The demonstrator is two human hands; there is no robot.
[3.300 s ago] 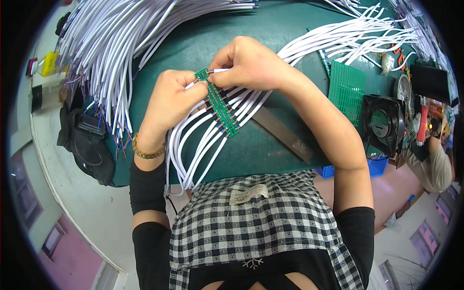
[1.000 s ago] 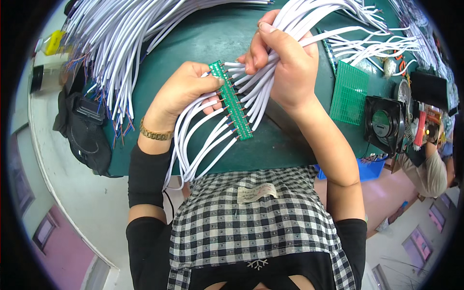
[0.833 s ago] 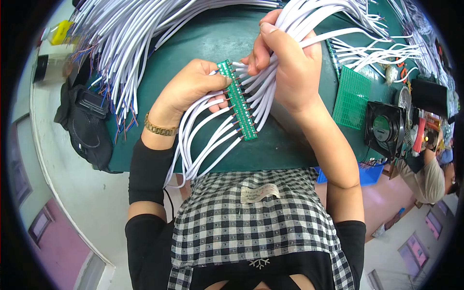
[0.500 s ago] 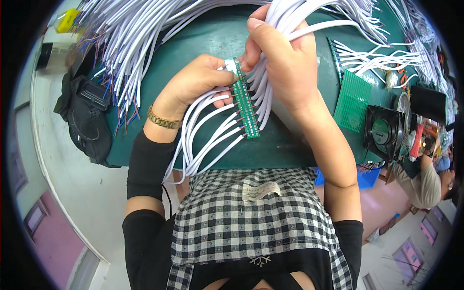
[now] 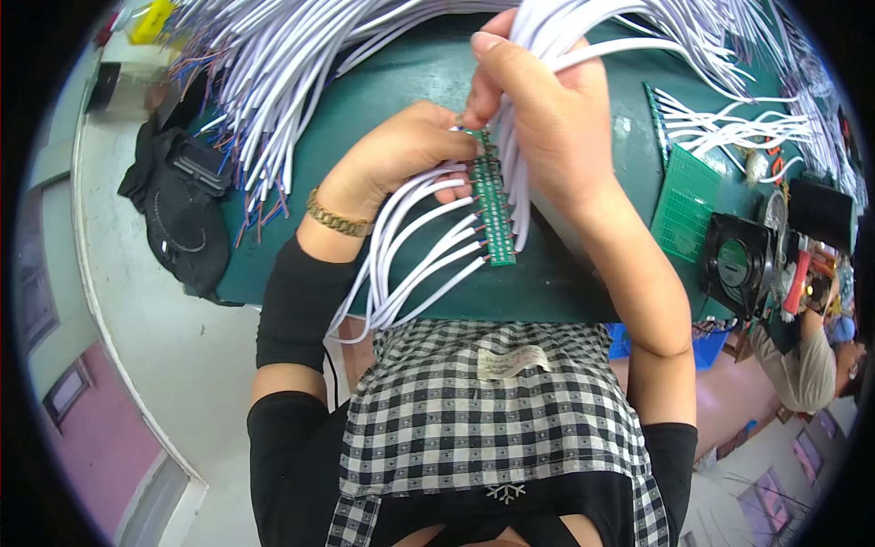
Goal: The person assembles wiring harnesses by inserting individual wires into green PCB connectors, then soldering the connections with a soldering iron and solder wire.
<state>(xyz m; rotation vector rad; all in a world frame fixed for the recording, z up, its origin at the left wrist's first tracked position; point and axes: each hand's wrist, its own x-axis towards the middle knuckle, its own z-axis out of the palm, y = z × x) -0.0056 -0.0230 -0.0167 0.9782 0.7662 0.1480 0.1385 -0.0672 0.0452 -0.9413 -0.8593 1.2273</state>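
Observation:
My left hand (image 5: 415,150) pinches the far end of a narrow green circuit board strip (image 5: 495,214) between thumb and fingers. White cables (image 5: 424,232) run from the strip's left edge and curve down toward the apron; more cables leave its right edge. My right hand (image 5: 551,114) is closed around a thick bundle of white cables (image 5: 561,32) just right of the strip. Its thumb lies along the bundle, while the lower fingertips come close to the strip's far end by my left thumb. Whether they touch it is hidden.
A large heap of white cables (image 5: 264,91) with bared coloured ends covers the far left of the green table (image 5: 401,77). On the right lie another wired strip (image 5: 656,123), a green perforated panel (image 5: 685,202) and a black fan (image 5: 732,264). A black cap (image 5: 187,219) sits at the left edge.
The whole view has shifted, so things appear farther right. My right fingertips have come nearer the strip's far end, and my left hand keeps its hold on the strip.

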